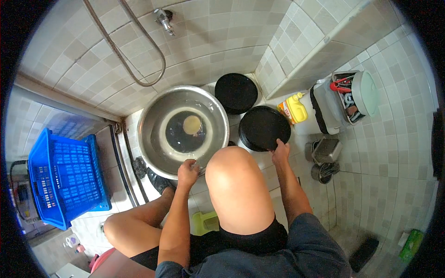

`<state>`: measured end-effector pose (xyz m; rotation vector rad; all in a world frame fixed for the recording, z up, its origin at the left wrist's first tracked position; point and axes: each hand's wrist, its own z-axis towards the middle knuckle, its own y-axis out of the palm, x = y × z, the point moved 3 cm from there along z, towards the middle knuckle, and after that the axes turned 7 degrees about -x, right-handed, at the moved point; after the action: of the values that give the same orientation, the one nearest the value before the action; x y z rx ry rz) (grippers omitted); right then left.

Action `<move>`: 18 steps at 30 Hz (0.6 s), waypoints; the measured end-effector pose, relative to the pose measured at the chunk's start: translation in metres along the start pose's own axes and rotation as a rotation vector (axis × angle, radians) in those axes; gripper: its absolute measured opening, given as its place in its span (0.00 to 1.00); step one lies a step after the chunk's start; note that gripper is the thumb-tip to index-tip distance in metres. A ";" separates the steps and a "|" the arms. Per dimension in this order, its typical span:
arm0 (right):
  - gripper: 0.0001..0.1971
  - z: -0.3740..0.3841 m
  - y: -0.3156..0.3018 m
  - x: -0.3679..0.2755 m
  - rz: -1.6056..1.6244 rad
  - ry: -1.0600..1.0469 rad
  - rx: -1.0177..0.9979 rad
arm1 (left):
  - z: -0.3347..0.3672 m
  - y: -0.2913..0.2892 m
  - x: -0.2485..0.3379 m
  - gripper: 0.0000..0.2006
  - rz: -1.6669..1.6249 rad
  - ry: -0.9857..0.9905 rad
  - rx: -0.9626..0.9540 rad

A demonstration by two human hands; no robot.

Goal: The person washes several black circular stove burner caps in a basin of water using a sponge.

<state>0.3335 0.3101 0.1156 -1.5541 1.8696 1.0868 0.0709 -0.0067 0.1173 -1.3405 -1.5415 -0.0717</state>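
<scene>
Extending forward-left of right hand (pixel 281 152), black pan (pixel 265 128) (round), held at edge.

right grip (pixel 281 152), bare hand, has the near edge of a black round pan (pixel 264 127), thumb over rim. left grip (pixel 187 173), curled, sits at the near rim of a steel basin (pixel 150 139); contact unclear. clear liquid (pixel 178 139) in basin, pale round patch (pixel 192 125) showing in it, maybe reflection. second black pan (pixel 236 92) just beyond the first, near wall (pixel 218 23). yellow bottle (pixel 295 109) just right of first pan. blue basket (pixel 69 180) left of basin. tap (pixel 164 22) on wall, looped hose (pixel 147 85) to its left.
</scene>
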 end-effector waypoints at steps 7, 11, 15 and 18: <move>0.16 0.035 -0.034 0.015 -0.117 0.005 0.042 | 0.006 0.013 -0.006 0.18 -0.071 -0.030 -0.009; 0.16 0.047 -0.053 0.019 -0.578 0.171 0.000 | 0.004 0.013 0.000 0.18 -0.062 -0.100 -0.029; 0.18 0.054 -0.060 0.055 -1.052 0.240 -0.200 | 0.005 -0.006 -0.040 0.17 -0.026 -0.049 0.001; 0.21 0.114 -0.127 0.039 -1.351 -0.085 -0.271 | 0.023 0.033 -0.015 0.17 -0.132 -0.018 -0.039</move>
<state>0.4319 0.3743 -0.0147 -2.2318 0.2900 0.6759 0.0784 0.0097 0.0785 -1.2715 -1.6501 -0.1730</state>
